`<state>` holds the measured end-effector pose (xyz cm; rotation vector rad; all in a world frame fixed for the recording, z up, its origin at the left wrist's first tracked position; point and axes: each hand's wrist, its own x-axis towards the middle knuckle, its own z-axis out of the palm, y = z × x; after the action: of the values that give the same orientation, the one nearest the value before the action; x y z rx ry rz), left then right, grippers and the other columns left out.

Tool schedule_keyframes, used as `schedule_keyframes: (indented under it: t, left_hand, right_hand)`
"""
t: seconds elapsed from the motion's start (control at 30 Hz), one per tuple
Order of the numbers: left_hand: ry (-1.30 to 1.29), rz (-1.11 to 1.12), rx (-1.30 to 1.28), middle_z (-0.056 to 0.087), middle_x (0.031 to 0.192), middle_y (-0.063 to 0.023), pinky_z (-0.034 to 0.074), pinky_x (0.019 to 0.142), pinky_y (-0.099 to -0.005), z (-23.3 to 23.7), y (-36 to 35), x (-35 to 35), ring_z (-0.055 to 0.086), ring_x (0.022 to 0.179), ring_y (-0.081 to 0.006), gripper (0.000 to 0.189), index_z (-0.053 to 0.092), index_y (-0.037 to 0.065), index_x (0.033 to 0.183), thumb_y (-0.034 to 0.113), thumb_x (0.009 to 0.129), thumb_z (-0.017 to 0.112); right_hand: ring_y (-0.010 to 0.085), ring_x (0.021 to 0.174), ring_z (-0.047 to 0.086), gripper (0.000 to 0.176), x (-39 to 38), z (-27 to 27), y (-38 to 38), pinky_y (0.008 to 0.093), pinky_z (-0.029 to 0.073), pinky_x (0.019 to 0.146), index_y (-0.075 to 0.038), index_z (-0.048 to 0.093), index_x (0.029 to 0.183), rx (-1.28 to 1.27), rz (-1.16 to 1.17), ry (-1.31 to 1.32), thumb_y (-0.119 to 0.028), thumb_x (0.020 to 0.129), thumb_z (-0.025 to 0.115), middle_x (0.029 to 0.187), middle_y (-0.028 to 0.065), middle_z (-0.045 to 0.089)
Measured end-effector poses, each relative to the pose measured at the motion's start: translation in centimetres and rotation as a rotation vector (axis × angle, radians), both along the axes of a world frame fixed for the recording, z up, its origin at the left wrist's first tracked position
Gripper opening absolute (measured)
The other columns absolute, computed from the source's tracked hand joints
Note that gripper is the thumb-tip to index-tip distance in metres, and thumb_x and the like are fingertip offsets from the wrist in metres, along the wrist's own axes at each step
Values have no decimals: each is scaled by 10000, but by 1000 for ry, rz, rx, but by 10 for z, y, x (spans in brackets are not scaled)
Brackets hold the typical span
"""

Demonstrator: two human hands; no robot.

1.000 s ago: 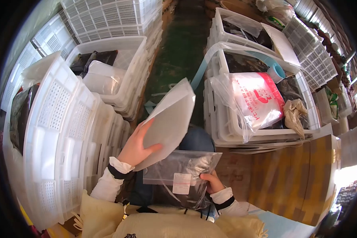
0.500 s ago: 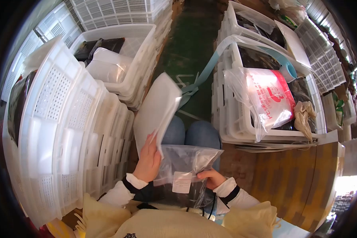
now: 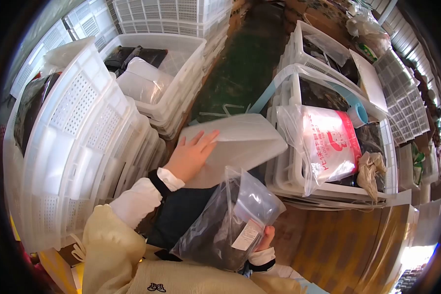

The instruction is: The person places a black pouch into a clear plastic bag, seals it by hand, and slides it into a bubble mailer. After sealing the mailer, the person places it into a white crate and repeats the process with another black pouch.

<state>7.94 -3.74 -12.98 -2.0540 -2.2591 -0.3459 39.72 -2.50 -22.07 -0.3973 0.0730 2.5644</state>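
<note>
A stack of white translucent sheets or bags (image 3: 245, 147) lies slantwise above the lap. Spread fingers of my left hand (image 3: 193, 154) rest on its left part; whether the thumb grips underneath is hidden. Below it, a clear plastic bag (image 3: 215, 220) with dark contents leans over the lap, its top edge pointing up and right. A white label (image 3: 247, 235) sits on the bag's right side. My right hand (image 3: 264, 239) holds the bag's right edge beside the label, its fingers closed and partly behind the plastic.
Stacked white crates (image 3: 78, 117) rise on the left, with an open crate (image 3: 181, 73) behind them. On the right, another crate (image 3: 389, 166) carries a red and white plastic package (image 3: 330, 144), a blue tape roll (image 3: 357, 115) and a crumpled tan bag (image 3: 371, 171). Brown cardboard (image 3: 348, 245) is below.
The white stack has swung from upright to slanting across to the right, with my left hand on it. The clear bag has tilted, and my right hand has moved lower. The view has shifted.
</note>
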Motion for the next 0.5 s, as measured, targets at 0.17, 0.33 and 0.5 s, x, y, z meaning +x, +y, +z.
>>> schedule_keyframes:
  t: [0.17, 0.33, 0.5]
  left_hand:
    - [-65, -61, -28, 332, 1404, -70, 517, 778, -389, 20, -12, 28, 495, 1136, -302, 335, 497, -10, 1116, 27, 782, 510]
    - [-182, -101, -64, 347, 1389, -82, 517, 674, -356, 46, -40, 30, 560, 854, -290, 404, 490, -25, 1176, -4, 772, 500]
    - [-26, -21, -138, 382, 1372, -70, 520, 641, -336, 60, -38, 29, 548, 785, -253, 476, 507, 14, 1173, -2, 699, 556]
  right_hand:
    - [328, 1028, 580, 549, -20, 34, -3, 426, 469, 911, 5, 535, 1166, 29, 11, -146, -324, 732, 605, 1139, 183, 591]
    - [330, 1044, 572, 555, -20, 39, -1, 426, 448, 936, 57, 514, 1168, 82, 5, -277, -304, 754, 591, 1163, 199, 575]
    - [310, 1029, 580, 496, -18, 43, -4, 421, 456, 912, 33, 536, 1146, 142, -35, -470, -291, 772, 578, 1136, 175, 592]
